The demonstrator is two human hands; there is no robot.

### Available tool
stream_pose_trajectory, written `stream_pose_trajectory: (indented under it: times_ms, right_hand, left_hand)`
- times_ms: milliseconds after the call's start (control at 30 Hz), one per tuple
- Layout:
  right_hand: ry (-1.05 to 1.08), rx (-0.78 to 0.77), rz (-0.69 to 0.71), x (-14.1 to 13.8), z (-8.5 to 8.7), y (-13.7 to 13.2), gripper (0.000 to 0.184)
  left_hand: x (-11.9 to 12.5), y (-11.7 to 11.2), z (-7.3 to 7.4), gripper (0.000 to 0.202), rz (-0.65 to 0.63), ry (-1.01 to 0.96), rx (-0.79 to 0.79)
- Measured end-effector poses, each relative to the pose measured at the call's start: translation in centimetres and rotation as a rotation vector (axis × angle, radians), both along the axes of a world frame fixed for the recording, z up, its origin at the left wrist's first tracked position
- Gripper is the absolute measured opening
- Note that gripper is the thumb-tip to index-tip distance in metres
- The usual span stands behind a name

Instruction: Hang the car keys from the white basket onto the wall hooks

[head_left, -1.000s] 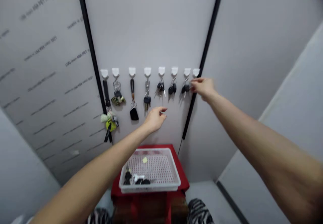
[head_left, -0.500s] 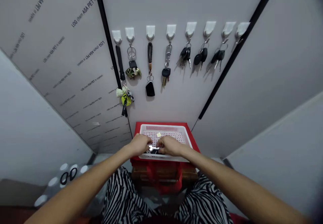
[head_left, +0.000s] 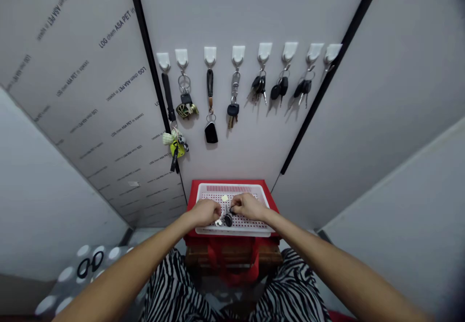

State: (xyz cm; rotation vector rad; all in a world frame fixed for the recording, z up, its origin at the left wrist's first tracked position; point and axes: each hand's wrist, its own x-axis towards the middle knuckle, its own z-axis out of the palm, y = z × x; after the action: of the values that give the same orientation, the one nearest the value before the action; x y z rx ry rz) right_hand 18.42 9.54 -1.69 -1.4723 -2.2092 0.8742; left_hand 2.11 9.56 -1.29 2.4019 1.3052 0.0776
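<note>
Your left hand (head_left: 205,212) and right hand (head_left: 250,207) meet over the near half of the white basket (head_left: 232,188). Both have their fingers curled in tight on the key bunch (head_left: 226,220) between them. Its silver blade points left and near, towards your left hand, and its black head sits by your right, so it is equally close to both.

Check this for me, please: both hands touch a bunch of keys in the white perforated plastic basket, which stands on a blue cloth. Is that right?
Not quite. The head view shows that the cloth under the white perforated plastic basket is red, not blue. The rest holds: the left hand and the right hand both touch the bunch of keys in it.
</note>
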Motion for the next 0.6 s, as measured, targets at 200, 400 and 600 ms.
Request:
stream_pose_trajectory:
  times_ms: [200,400,600]
  right_hand:
    - [0.451,-0.288,-0.188,1.4,0.7,-0.1,0.004]
    - [0.622,-0.241,-0.252,2.4,2.3,-1.3,0.007]
    - [0.806,-0.223,-0.448,4.4,2.2,-1.8,0.002]
  left_hand:
    - [1.3,0.4,0.0,0.028,0.074,-0.204,-0.018]
    - [4.3,0.0,1.5,0.025,0.009,-0.398,-0.047]
    - [6.9,-0.2,3.4,0.024,0.037,-0.389,0.026]
